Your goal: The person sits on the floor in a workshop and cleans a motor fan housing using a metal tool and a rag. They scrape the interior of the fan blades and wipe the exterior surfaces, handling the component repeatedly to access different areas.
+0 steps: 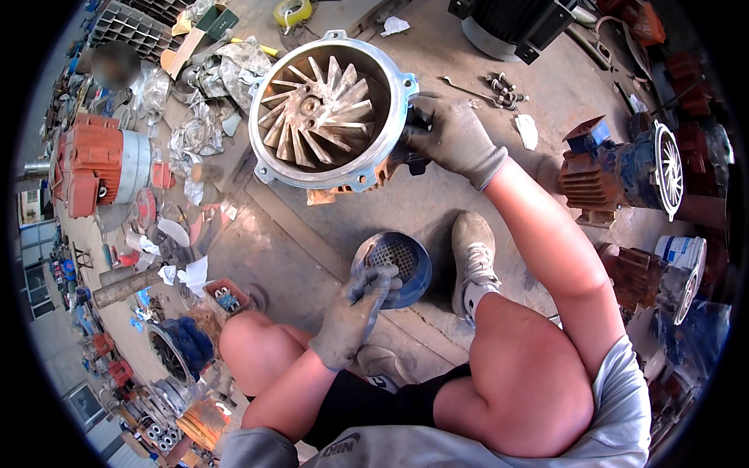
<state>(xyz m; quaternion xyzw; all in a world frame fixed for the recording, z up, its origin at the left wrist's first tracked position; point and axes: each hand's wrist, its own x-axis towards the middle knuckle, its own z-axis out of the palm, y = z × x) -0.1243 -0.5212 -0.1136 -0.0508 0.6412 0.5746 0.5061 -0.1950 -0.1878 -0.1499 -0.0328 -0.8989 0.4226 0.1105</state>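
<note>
Shirt (437,452) at bottom. Left hand (353,313) over blue cover (415,269), right hand (460,140) at motor (331,115); grips unclear. Shoe (474,251) beside cover; bolts (509,99) upper right, red motor (95,168) left.

The impeller (314,109) sits inside the motor housing (312,179); the fan cover (417,273) is before it, left of the right shoe (473,249); bolts (509,95) lie right of the housing; one motor (97,168) lies far left, another (605,178) far right.

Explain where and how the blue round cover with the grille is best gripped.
Probably by the rim of the blue cover, thumb on one side, fingers on the other, coming from the near left, where the left hand is: its ring-like wall surrounds the grille, offering an edge.
</note>
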